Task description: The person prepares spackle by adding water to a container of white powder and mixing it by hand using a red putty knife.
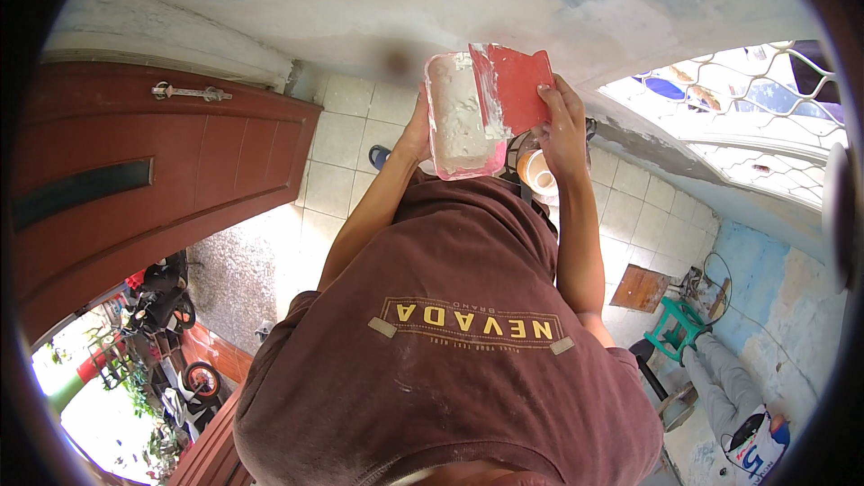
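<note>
- Now grasping pink tray [490, 165] by its left side with left hand [416, 131]
- Pinching red scraper [520, 85] in right hand [564, 126], over tray's paste [457, 117]
- Holding both above tiled floor [344, 126], before brown shirt [486, 243]

Across my brown shirt [432, 396] runs one word in big yellow capitals, upside down from where I look, inside a thin outline with smaller lettering beside it. A white printed item [765, 436] at lower right bears a large blue numeral and some lettering.
</note>
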Action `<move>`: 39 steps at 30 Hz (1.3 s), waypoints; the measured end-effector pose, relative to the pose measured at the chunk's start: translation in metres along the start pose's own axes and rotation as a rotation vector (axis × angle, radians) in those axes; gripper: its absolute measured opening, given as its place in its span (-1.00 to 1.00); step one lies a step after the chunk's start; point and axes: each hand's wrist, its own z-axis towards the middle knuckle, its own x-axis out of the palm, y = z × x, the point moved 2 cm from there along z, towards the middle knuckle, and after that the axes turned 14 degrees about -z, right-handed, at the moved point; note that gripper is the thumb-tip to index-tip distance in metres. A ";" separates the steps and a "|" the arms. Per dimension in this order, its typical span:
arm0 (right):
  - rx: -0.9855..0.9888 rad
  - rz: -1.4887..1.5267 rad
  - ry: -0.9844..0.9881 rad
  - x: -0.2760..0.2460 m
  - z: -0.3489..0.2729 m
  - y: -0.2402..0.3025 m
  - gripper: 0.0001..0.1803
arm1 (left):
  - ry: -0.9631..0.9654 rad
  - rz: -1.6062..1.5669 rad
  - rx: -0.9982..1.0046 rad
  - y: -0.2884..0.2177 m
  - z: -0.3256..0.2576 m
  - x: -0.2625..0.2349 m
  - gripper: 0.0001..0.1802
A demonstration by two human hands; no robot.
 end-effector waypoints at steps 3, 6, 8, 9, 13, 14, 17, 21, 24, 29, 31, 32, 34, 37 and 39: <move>-0.029 -0.078 -0.015 -0.003 0.005 -0.006 -0.40 | -0.009 -0.002 0.000 0.001 -0.001 0.002 0.03; -0.081 -0.104 0.012 -0.004 0.010 -0.007 -0.48 | -0.011 -0.017 0.009 0.000 -0.001 0.000 0.04; -0.114 -0.109 0.022 -0.002 0.012 -0.006 -0.53 | -0.016 -0.027 0.004 -0.001 0.000 -0.001 0.03; -0.127 -0.110 0.016 0.000 0.013 -0.004 -0.56 | -0.022 -0.030 -0.004 -0.001 0.001 -0.001 0.01; -0.143 -0.162 0.022 0.001 0.018 0.005 -0.63 | -0.035 0.009 0.001 -0.002 0.001 0.009 0.06; -0.153 -0.154 0.022 0.001 0.020 0.004 -0.64 | -0.030 0.024 0.002 -0.001 0.000 0.010 0.05; -0.187 -0.104 0.011 0.004 0.029 0.003 -0.67 | -0.019 0.054 0.003 0.000 0.000 0.010 0.04; -0.248 -0.047 -0.027 0.005 0.043 0.000 -0.67 | 0.013 0.004 -0.015 0.003 0.002 0.002 0.01; -0.210 -0.016 -0.027 0.009 0.049 -0.002 -0.68 | -0.009 0.039 -0.032 0.002 0.008 -0.009 -0.01; -0.209 0.025 -0.072 0.016 0.052 0.007 -0.70 | 0.010 -0.060 -0.077 0.001 0.010 0.005 -0.16; -0.209 -0.003 -0.111 0.016 0.058 0.006 -0.72 | -0.027 -0.200 -0.074 -0.002 0.004 0.025 -0.43; -0.223 0.001 -0.104 0.018 0.059 0.005 -0.72 | 0.024 -0.134 -0.057 -0.002 0.004 0.020 -0.29; -0.251 0.007 -0.096 0.019 0.062 0.002 -0.74 | 0.098 -0.040 -0.047 -0.001 0.003 0.017 -0.06; -0.269 0.031 -0.044 0.014 0.066 -0.003 -0.73 | 0.104 -0.024 -0.094 -0.004 -0.004 0.043 0.01; -0.287 0.046 -0.062 0.013 0.066 -0.002 -0.76 | 0.081 -0.007 -0.090 -0.004 -0.005 0.045 0.00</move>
